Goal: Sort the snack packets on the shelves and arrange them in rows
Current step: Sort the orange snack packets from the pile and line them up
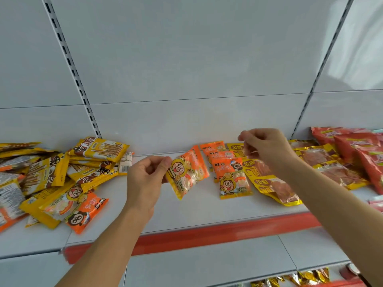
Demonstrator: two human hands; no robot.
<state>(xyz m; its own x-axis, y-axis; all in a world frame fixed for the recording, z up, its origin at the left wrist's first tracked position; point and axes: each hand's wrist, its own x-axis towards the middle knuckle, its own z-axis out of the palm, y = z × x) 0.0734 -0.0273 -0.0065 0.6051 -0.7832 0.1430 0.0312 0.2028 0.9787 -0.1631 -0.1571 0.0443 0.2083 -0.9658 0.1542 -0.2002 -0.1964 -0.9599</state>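
Two hands: both are raised over the white shelf (186,212), in the middle of the frame.
Left hand (145,179): thumb and fingers pinch the left edge of one orange-and-yellow snack packet (187,175); the packet hangs tilted, above the shelf, just left of the row.
Right hand (267,148): fingers are loosely curled over the yellow packets; I cannot tell if they hold something, the fingertips are blurred.
Sorted row (224,168): three or so packets of the same orange kind lie overlapping, centre right of the frame.
Yellow meat packets (269,183): touching the right side of this row.
Red packets (356,150): far right of the frame.
Unsorted heap (62,179): mixed yellow and orange packets, left of the frame, well apart from the row.
Step, as I judge: adding the held packet to the orange row.
Risk one: the pinch is only on the edge, so the packet may slip and fall.
Risk two: the row is loose and close to the yellow packets; a careless placing may push them together and mix the kinds.
Risk three: a forearm may sweep packets over the red front edge (207,235).
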